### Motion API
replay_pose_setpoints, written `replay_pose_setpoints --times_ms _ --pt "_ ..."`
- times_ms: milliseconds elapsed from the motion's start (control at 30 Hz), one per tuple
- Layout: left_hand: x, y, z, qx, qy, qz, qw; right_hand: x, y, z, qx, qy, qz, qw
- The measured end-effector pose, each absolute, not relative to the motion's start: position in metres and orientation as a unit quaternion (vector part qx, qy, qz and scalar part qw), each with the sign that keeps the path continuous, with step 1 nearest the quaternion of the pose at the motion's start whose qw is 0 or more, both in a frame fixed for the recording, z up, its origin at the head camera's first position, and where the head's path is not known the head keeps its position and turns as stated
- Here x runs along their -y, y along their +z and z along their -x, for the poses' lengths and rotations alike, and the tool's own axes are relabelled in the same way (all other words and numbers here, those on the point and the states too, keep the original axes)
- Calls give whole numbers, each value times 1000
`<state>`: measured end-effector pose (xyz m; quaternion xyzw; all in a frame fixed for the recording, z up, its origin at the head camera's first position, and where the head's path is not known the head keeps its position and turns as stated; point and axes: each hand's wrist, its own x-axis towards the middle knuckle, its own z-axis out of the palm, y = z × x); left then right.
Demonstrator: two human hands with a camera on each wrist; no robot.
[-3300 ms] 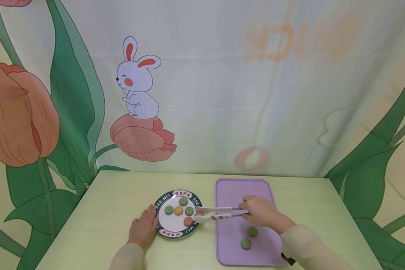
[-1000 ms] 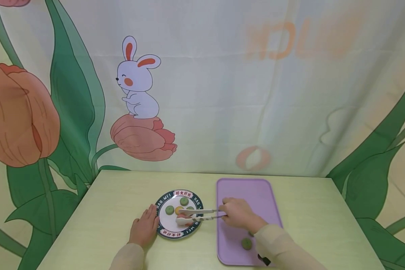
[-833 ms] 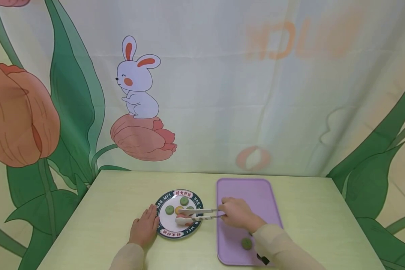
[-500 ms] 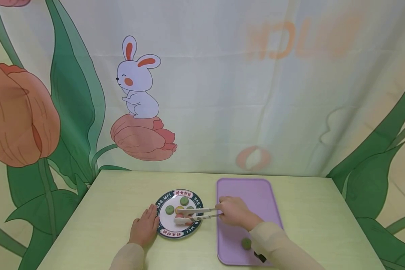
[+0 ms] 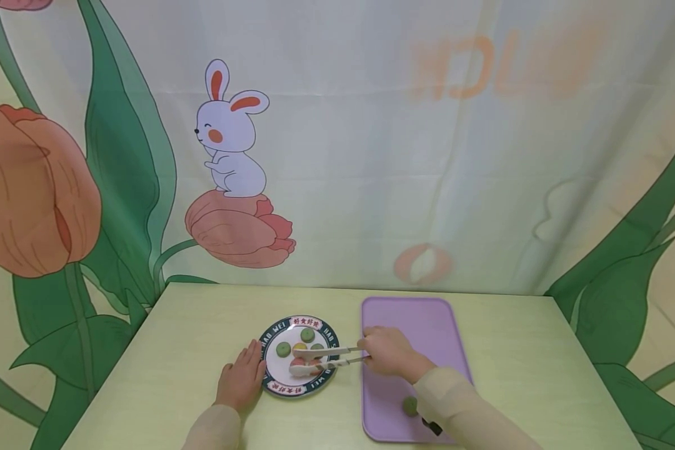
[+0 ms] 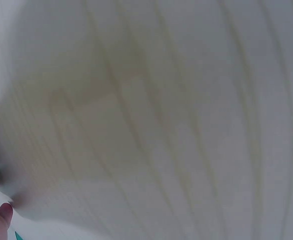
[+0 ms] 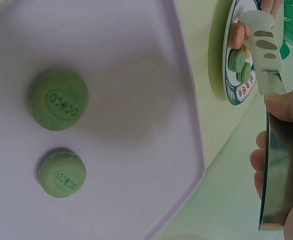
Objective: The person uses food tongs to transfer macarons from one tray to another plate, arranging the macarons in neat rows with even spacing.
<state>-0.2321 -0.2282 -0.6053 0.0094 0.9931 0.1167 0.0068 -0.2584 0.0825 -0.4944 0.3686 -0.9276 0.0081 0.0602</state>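
Observation:
My right hand (image 5: 390, 353) grips a pair of tongs (image 5: 337, 352) with white tips, reaching left across the plate. Between the tips shows a pink macaron (image 5: 297, 362); whether they touch it I cannot tell. A second pink macaron (image 7: 236, 36) lies close by, partly covered by the tongs. On the round white plate (image 5: 279, 373) with a dark lettered rim are also green macarons (image 5: 283, 349) and a yellow macaron (image 5: 300, 346). My left hand (image 5: 240, 378) rests at the plate's left rim, fingers extended. Its wrist view shows mostly blurred tabletop and some fingertips (image 6: 5, 212).
A purple tray (image 5: 407, 312) lies right of the plate, under my right forearm. Two green macarons (image 7: 59, 100) sit on it, one hidden by my sleeve in the head view. A patterned curtain (image 5: 343, 156) hangs behind the pale table (image 5: 517, 350).
The tongs have moved left from the plate's right rim to over its middle, bringing a pink macaron along. Lately they have shifted slightly further left. My left hand has stayed put.

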Motion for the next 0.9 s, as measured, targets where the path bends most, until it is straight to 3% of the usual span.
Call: replay_pose_setpoints --times_ms 900 --pt "228 -609 234 -993 119 -8 7 -97 -485 253 928 5 -368 52"
